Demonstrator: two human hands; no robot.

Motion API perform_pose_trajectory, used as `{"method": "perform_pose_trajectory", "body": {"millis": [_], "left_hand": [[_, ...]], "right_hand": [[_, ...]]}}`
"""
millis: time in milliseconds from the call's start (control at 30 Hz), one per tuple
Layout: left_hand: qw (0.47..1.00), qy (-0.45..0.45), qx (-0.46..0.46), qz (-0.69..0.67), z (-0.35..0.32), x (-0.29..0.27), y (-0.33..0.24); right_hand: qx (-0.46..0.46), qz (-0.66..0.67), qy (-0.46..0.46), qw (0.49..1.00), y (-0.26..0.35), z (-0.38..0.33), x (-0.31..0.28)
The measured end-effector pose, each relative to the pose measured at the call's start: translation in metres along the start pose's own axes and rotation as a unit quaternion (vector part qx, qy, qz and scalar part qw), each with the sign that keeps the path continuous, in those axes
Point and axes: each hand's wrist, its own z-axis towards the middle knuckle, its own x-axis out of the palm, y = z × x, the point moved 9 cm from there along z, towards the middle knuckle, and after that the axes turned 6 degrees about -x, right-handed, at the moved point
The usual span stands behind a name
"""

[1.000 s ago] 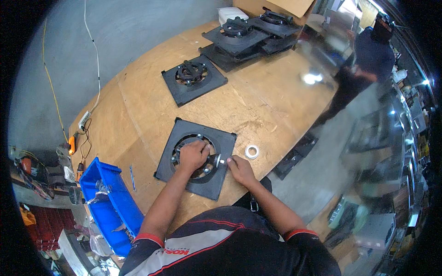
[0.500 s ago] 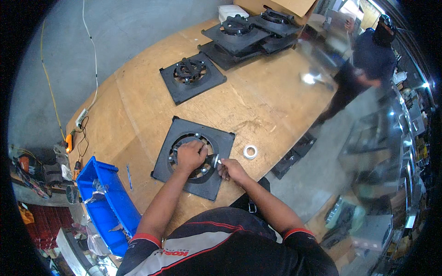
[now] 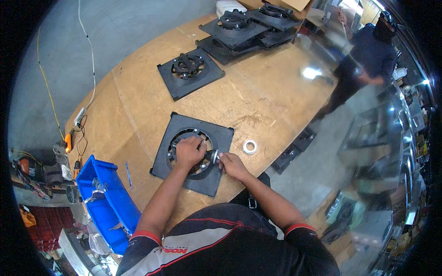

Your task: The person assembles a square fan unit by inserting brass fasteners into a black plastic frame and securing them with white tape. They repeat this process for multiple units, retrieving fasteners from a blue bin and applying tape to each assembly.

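Our left hand point(image 3: 189, 152) grips the hub of a square black plastic frame point(image 3: 193, 153); our right hand point(image 3: 231, 165) pinches a small silvery part point(image 3: 215, 157) on the plywood table point(image 3: 138, 106).

Black short-sleeved shirt — red trim at sleeve cuffs, white-grey panel across chest; forearms bare, no gloves.

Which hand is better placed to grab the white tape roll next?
Right, probably. The right hand sits at the black fan frame's right edge, nearest the white tape roll. The left hand rests over the frame's round opening, farther away.
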Motion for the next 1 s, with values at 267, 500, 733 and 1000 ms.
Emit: {"method": "perform_pose_trajectory", "body": {"millis": [267,500,733,1000], "left_hand": [[1.0,-0.018,0.016,0.012,0.001,-0.001,-0.005],[1.0,-0.018,0.013,0.018,-0.003,0.001,0.001],[0.999,-0.016,0.016,0.033,-0.003,0.001,-0.001],[0.998,-0.007,0.023,0.053,0.0,0.004,0.0]], "right_hand": [[-0.151,-0.095,-0.099,0.979,0.016,-0.002,-0.006],[-0.103,-0.113,-0.047,0.987,0.041,-0.01,-0.014],[-0.22,-0.122,-0.179,0.951,0.054,-0.029,-0.021],[-0.169,-0.183,-0.078,0.965,0.038,-0.011,-0.009]]}}
